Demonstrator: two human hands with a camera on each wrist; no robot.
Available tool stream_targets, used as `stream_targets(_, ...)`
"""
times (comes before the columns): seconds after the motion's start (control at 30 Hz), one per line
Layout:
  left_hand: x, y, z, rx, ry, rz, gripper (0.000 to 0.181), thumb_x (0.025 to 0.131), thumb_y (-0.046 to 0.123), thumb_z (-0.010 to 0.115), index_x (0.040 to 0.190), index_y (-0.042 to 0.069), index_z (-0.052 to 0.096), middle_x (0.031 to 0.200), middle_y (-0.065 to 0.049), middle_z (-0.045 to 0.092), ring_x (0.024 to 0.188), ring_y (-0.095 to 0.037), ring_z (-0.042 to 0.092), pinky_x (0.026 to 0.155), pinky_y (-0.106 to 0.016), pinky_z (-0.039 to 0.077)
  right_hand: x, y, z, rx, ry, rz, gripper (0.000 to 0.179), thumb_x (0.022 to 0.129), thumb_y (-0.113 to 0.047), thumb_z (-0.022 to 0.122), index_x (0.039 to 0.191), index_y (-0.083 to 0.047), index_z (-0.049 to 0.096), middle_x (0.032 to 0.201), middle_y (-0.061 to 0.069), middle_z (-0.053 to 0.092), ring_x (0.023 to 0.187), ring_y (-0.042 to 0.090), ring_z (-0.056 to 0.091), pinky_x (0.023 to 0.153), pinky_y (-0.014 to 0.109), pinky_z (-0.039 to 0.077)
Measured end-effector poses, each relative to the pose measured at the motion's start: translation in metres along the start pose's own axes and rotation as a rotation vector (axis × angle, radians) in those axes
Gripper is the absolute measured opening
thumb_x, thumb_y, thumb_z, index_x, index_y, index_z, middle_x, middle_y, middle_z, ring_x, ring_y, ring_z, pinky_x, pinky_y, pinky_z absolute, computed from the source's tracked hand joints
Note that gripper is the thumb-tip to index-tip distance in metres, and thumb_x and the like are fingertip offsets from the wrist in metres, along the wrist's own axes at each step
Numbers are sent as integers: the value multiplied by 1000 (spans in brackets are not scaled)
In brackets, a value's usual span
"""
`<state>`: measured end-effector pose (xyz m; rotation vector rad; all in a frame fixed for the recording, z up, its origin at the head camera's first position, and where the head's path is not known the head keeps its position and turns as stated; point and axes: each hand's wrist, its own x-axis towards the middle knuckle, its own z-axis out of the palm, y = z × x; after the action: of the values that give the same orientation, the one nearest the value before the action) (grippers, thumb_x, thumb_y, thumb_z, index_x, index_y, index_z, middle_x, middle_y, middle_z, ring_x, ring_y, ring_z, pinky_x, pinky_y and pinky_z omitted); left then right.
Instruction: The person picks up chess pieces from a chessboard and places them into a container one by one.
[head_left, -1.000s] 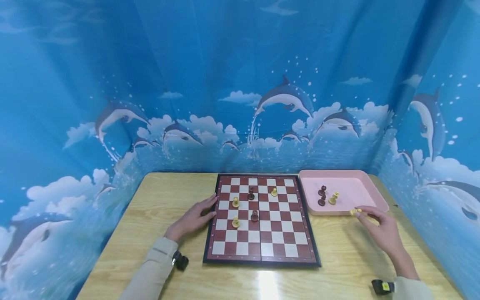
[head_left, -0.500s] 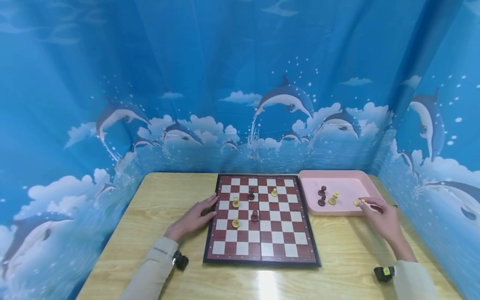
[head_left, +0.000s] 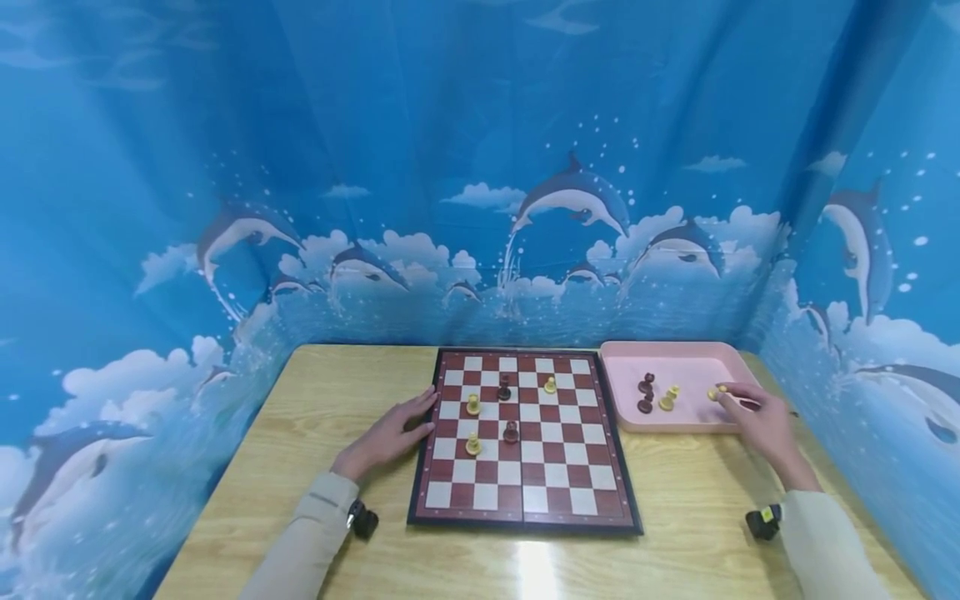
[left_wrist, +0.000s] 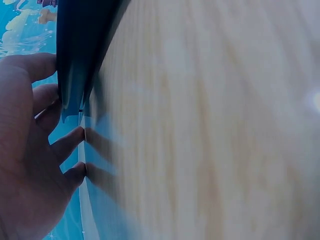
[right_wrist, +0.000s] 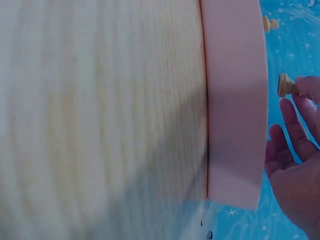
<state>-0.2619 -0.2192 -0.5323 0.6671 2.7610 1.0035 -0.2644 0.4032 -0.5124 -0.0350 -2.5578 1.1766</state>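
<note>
My left hand (head_left: 384, 440) rests at the left edge of the brown-and-white chessboard (head_left: 555, 521), its fingertips touching the dark rim (left_wrist: 82, 55). Over the right part of the pink tray (head_left: 675, 427), my right hand (head_left: 767, 429) pinches a cream chess piece (head_left: 715, 392) between thumb and fingers. In the right wrist view that piece (right_wrist: 284, 86) is tilted, base outward, beyond the tray wall (right_wrist: 235, 100). Two dark chess pieces (head_left: 645, 404) and a cream one (head_left: 668, 400) stand in the tray's left part.
On the board stand cream pieces (head_left: 472, 406) and dark pieces (head_left: 511, 432), mostly on its left half. The wooden table (head_left: 360, 367) ends against a blue dolphin curtain (head_left: 480, 167) at the back and sides.
My right hand has moved from the tray's front rim inward over the tray, carrying the cream chess piece. The left hand has stayed at the board's edge.
</note>
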Motion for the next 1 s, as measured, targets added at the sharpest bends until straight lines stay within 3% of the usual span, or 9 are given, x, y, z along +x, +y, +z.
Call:
stream_targets(0.07,0,0,1,3,3,7,63,106,38,52,159,10,32,168,-12,22,153,-40,24,123,-66,16,3,1,2,-10,-11,5,38,99,-29,68,118,3,71,98,-29,59,87,-17,50,70,5,45)
stream_targets(0.17,0,1,1,2,6,9,63,106,38,52,159,9,32,168,-12,23,153,-40,24,123,-66,16,9,2,6,-32,-23,28,39,99,-31,68,119,2,71,105,-5,69,85,-17,50,68,6,45)
stream_targets(0.23,-1,1,1,2,2,6,63,106,38,52,158,9,33,168,-12,23,153,-40,24,123,-65,16,12,2,9,-45,-26,44,41,99,-33,67,119,2,71,113,12,70,85,-16,49,68,7,45)
stream_targets(0.3,-1,1,1,-1,-1,1,62,106,37,52,158,9,33,168,-12,23,153,-39,24,123,-64,16,16,3,12,-53,-25,61,43,99,-35,67,120,2,71,119,20,68,86,-16,48,70,7,44)
stream_targets(0.47,-1,2,2,-7,3,-1,62,106,37,53,158,10,33,168,-12,23,153,-39,25,123,-64,17,23,6,20,-43,-5,59,44,99,-36,67,120,3,70,114,14,69,89,-18,46,75,4,41)
stream_targets(0.57,-1,2,3,-6,5,0,62,106,37,52,158,10,33,168,-12,23,153,-39,25,123,-64,17,25,6,23,-26,6,31,41,99,-30,67,118,5,71,112,17,69,89,-18,46,77,4,40)
stream_targets(0.67,-1,2,3,-9,6,0,62,107,37,52,158,10,33,168,-13,23,153,-40,24,123,-65,16,25,7,25,-43,2,19,40,99,-31,67,116,4,72,112,17,70,89,-18,45,78,9,40)
stream_targets(0.83,0,3,2,-9,5,-11,62,106,38,52,159,11,32,168,-11,22,153,-39,24,123,-63,18,26,7,28,-66,-4,13,39,98,-34,69,114,1,74,106,5,70,90,-16,45,79,16,39)
stream_targets(1.0,0,3,0,-3,10,-14,62,106,37,52,159,10,32,168,-11,23,153,-39,24,123,-63,21,29,6,34,-27,1,17,38,97,-32,70,114,2,73,111,12,68,89,-12,47,77,18,40)
